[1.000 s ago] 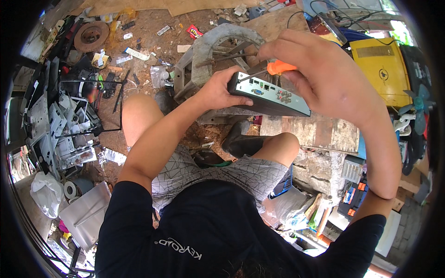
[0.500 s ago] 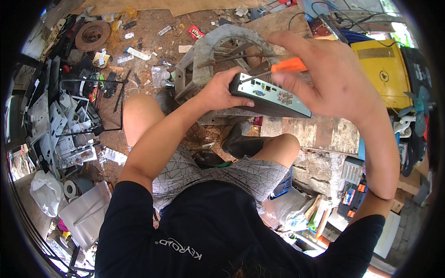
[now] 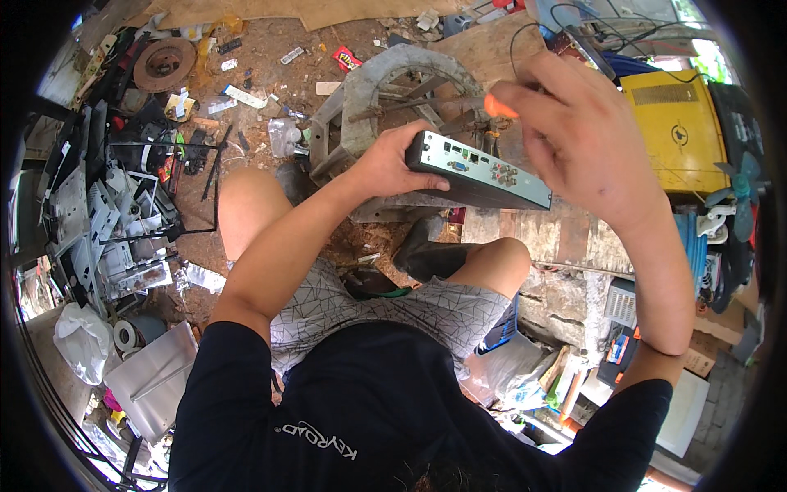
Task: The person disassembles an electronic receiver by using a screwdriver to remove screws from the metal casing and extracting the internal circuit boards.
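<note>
A flat black electronic box [image 3: 484, 190] is tilted up in front of me, its silver panel of sockets facing up. My left hand [image 3: 403, 162] is closed round the box's left end, with the thumb along its near edge. Above the right end of the box is my right hand [image 3: 578, 135], apart from the panel. Its fingers are closed on a screwdriver [image 3: 500, 107], whose orange handle shows partly at the fingertips. The shaft is hard to tell from the metal rods behind it. Beyond the box stands a grey ring-topped metal stand [image 3: 365, 82].
Scrap metal parts [image 3: 106, 221] are heaped at the left. A yellow case [image 3: 672, 123] and a teal fan blade [image 3: 742, 179] lie at the right. A worn wooden board [image 3: 566, 238] is beside my knee. Small litter and a red wrapper [image 3: 347, 59] dot the dirt floor.
My right hand has lifted the screwdriver up and away from the panel's left end, and its fingers have curled in. My left hand and the box have barely moved.
</note>
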Motion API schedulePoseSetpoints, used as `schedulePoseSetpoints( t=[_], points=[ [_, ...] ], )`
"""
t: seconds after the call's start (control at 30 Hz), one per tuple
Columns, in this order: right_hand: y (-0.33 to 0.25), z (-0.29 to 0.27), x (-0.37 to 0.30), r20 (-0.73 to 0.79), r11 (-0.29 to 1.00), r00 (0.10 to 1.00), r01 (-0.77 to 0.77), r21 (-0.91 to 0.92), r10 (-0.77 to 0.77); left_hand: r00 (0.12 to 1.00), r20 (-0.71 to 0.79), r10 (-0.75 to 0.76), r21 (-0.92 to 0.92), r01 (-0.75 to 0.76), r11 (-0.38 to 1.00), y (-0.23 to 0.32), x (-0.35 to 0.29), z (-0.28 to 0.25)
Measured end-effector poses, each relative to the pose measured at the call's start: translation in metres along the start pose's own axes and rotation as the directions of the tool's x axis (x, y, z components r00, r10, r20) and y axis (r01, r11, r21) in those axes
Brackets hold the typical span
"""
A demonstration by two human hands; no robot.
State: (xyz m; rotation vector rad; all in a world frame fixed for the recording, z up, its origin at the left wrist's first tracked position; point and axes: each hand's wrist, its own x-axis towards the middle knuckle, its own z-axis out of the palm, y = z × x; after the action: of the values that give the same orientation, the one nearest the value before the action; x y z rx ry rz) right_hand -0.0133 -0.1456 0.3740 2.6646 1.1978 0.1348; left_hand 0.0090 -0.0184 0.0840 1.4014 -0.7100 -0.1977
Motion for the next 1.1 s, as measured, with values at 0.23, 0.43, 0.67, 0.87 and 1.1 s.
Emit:
schedulePoseSetpoints(
  t=[0.23, 0.43, 0.67, 0.87, 1.1],
  points=[
    [0.003, 0.05, -0.039, -0.061, 0.697, 0.844, -0.395, 0.599, 0.532, 1.0, -0.021, 0.003, -0.061, -0.005, 0.998, -0.006, 0.006, 0.009],
    [-0.035, 0.116, -0.026, 0.006, 0.683, 0.838, -0.45, 0.575, 0.546, 0.998, -0.062, 0.003, -0.04, -0.005, 0.999, -0.003, 0.0, -0.002],
    [-0.054, 0.136, -0.02, -0.082, 0.729, 0.826, -0.439, 0.525, 0.557, 0.997, -0.002, 0.071, -0.002, -0.071, 0.997, 0.003, 0.005, 0.003],
    [-0.054, 0.136, -0.008, -0.09, 0.773, 0.85, -0.421, 0.474, 0.519, 0.991, -0.077, 0.11, -0.02, -0.112, 0.994, 0.004, 0.0, -0.003],
    [-0.058, 0.134, -0.003, -0.084, 0.783, 0.879, -0.371, 0.499, 0.469, 0.981, -0.094, 0.17, -0.014, -0.172, 0.985, 0.005, -0.001, -0.004]
  ],
)
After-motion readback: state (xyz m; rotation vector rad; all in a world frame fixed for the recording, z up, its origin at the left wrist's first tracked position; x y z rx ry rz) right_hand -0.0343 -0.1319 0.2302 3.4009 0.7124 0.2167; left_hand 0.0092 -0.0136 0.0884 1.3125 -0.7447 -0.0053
